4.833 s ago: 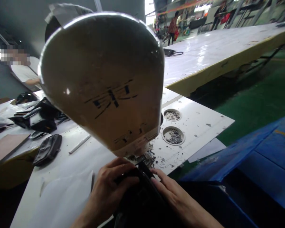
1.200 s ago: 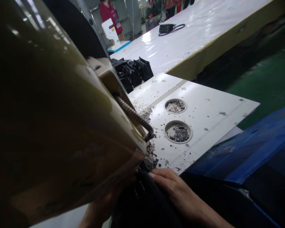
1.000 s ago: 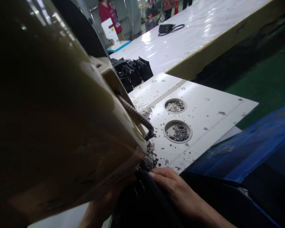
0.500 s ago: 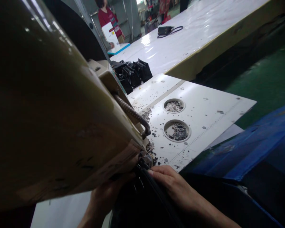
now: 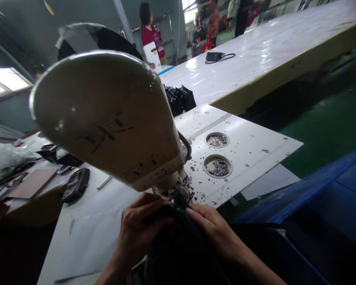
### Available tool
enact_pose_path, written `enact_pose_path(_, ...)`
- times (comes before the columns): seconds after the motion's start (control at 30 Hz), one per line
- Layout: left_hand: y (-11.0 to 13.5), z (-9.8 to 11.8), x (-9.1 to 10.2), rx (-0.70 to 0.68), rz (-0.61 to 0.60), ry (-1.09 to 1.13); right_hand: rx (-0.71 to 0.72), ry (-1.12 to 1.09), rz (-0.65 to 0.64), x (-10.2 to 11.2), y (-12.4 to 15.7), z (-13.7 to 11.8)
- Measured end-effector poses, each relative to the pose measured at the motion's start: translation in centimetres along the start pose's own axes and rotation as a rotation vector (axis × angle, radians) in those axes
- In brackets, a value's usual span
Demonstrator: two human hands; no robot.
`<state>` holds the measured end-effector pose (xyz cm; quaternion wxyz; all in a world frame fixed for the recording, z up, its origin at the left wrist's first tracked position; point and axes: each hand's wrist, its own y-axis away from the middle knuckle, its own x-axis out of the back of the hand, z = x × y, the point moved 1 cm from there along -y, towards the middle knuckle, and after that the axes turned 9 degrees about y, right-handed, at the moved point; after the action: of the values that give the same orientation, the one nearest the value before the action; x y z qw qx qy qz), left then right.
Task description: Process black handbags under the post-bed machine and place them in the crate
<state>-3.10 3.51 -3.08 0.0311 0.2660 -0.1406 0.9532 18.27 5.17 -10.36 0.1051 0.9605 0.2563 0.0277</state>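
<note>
Beyond, 2 scrap-filled wells point(image 5: 203, 167), left hand point(image 5: 139, 231), right hand point(image 5: 214, 230) on, perhaps, black fabric point(image 5: 178, 247)

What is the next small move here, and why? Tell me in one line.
Probably ease the black piece a touch further under the machine foot, fingers kept back: the left hand grips its edge and the right hand presses flat on it, both right beside that foot.

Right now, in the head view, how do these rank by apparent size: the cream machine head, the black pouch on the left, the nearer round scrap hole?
1. Cream machine head, by far, though nearest the camera.
2. Black pouch and nearer round scrap hole look about alike; I would not rank them.
</note>
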Motion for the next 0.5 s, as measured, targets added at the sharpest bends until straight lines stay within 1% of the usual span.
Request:
enact_pose_path(0.1, 1.3, 2.0, 0.0, -0.070, -0.065, 0.026, 0.017, 0.071, 0.029, -0.2, 2.3, -0.8)
enact_pose_path(0.23, 3.2, 3.8, -0.2, -0.151, -0.106, 0.062, 0.055, 0.197, 0.088, -0.3, 5.7, -1.9)
enact_pose_path(0.33, 4.6, 4.6, -1.0, -0.221, -0.139, 0.076, 0.112, 0.285, 0.117, -0.2, 8.4, -2.4)
enact_pose_path(0.37, 5.1, 4.8, -1.5, -0.261, -0.130, 0.051, 0.123, 0.309, 0.129, -0.1, 9.4, -2.4)
enact_pose_path(0.4, 5.8, 4.9, -2.2, -0.301, -0.093, 0.005, 0.126, 0.331, 0.152, 0.0, 10.3, -2.3)
enact_pose_path(0.43, 6.5, 5.0, -2.9, -0.330, -0.026, -0.053, 0.124, 0.351, 0.187, 0.2, 11.3, -2.1)
enact_pose_path(0.47, 7.4, 5.2, -3.8, -0.340, 0.061, -0.112, 0.118, 0.371, 0.230, 0.3, 12.3, -1.9)
enact_pose_path(0.5, 8.3, 5.3, -4.7, -0.319, 0.148, -0.156, 0.113, 0.390, 0.281, 0.5, 13.2, -1.7)
